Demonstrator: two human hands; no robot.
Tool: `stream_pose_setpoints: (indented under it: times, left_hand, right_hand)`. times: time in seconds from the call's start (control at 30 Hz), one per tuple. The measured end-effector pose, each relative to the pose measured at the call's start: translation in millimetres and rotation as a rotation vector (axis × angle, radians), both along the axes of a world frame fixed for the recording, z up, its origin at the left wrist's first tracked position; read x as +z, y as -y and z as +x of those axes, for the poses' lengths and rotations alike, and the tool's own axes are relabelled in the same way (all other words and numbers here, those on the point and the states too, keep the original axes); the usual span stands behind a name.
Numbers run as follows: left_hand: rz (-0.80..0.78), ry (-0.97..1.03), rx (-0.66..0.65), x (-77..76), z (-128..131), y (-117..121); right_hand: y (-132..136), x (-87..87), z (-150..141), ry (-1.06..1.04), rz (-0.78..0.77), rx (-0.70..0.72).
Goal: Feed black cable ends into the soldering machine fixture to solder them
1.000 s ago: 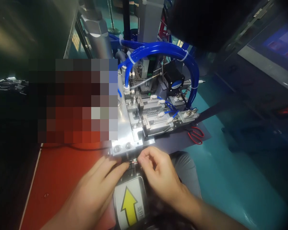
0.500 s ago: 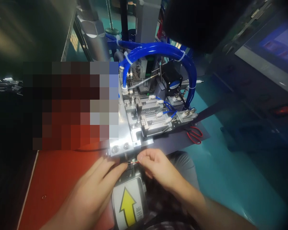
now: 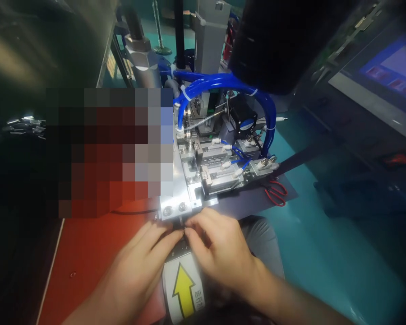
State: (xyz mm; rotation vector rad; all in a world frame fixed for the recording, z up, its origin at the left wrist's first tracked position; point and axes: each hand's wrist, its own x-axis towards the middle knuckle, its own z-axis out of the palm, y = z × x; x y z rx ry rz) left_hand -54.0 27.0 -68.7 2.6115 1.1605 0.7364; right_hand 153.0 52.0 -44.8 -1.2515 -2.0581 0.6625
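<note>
My left hand (image 3: 135, 255) reaches in from the lower left, thumb and fingers closed at the front of the metal machine plate (image 3: 174, 198). From the right, my right hand (image 3: 219, 241) meets it, its thumb and index finger pinched together. The fingertips of both hands nearly touch just below the plate's front edge. Thin coloured wires seen at the right fingertips a moment ago are now mostly hidden by the fingers. Below the hands is a white label with a yellow arrow (image 3: 183, 289).
Behind the plate stand pneumatic cylinders (image 3: 223, 178) under a thick bundle of blue hoses (image 3: 219, 82). Red-handled pliers or snips (image 3: 276, 193) lie to the right. A red work surface (image 3: 88, 257) extends left. A screen (image 3: 395, 67) is at the upper right. One area is pixelated.
My right hand has moved left, bringing its fingertips up against those of my left hand. The short wires that showed between them are now covered. The view has shifted slightly.
</note>
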Motion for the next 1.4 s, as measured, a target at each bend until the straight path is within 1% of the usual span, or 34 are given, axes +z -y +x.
stream_pose_setpoints:
  times: [0.17, 0.23, 0.27, 0.33, 0.43, 0.6, 0.67, 0.7, 0.73, 0.77, 0.83, 0.93, 1.0, 1.07, 1.13, 1.27, 1.3, 1.4]
  left_hand:
    - [0.013, 0.015, 0.029, -4.3, 1.2, 0.8]
    - [0.018, -0.007, 0.024, -6.6, -1.1, 1.4]
    - [0.026, -0.025, 0.014, -7.3, -2.5, 1.6]
    - [0.026, -0.064, -0.016, -7.6, -4.8, 1.8]
    - [0.013, -0.056, -0.009, -6.0, -4.8, 1.7]
    - [0.017, -0.055, 0.012, -5.1, -3.7, 1.9]
    - [0.016, -0.081, -0.007, -6.5, -5.6, 2.0]
    - [0.015, -0.089, -0.012, -7.4, -6.9, 2.0]
    - [0.011, -0.091, -0.008, -8.5, -8.3, 2.0]
    - [0.007, -0.095, -0.005, -9.5, -9.8, 2.0]
    - [-0.007, -0.112, -0.003, -11.4, -12.8, 1.7]
    - [-0.008, -0.131, -0.029, -11.8, -15.1, 0.7]
    - [0.004, -0.117, -0.038, -9.8, -13.7, 0.3]
    - [0.008, -0.102, -0.034, -6.5, -9.8, 0.8]
    - [0.002, -0.09, 0.012, -3.7, -4.6, 2.2]
    - [0.03, -0.04, 0.092, -1.5, 4.1, 4.1]
    - [0.041, -0.027, 0.09, -0.9, 5.6, 3.7]
    - [0.043, 0.002, 0.103, 2.6, 9.3, 1.6]
  right_hand:
    - [0.1, -2.1, 2.2, 0.07, 0.016, 0.031]
    - [1.8, -4.5, 2.5, 0.023, -0.028, -0.008]
    - [2.8, -6.1, 2.3, -0.022, -0.078, -0.043]
    - [4.7, -9.3, 1.5, -0.153, -0.259, -0.12]
    - [5.3, -12.9, -0.3, -0.373, -0.575, -0.198]
    - [-3.8, -12.3, -1.3, -0.554, -0.926, -0.276]
    - [-8.6, -12.3, 1.2, -0.597, -1.101, -0.259]
    - [-10.4, -12.9, 3.2, -0.607, -1.156, -0.237]
    - [-11.4, -14.2, 5.6, -0.613, -1.177, -0.219]
    - [-11.7, -15.9, 8.1, -0.616, -1.165, -0.209]
    - [-10.2, -20.2, 12.4, -0.608, -1.078, -0.203]
    - [-5.6, -25.5, 13.7, -0.493, -0.883, -0.158]
    - [-2.6, -27.5, 11.2, -0.379, -0.732, -0.121]
    - [0.0, -28.9, 7.2, -0.327, -0.615, -0.105]
    - [2.4, -30.1, 3.3, -0.342, -0.555, -0.125]
    - [7.1, -29.4, -0.7, -0.359, -0.498, -0.193]
    - [8.1, -28.4, -0.8, -0.346, -0.464, -0.192]
    - [10.4, -24.3, 0.1, -0.254, -0.287, -0.172]
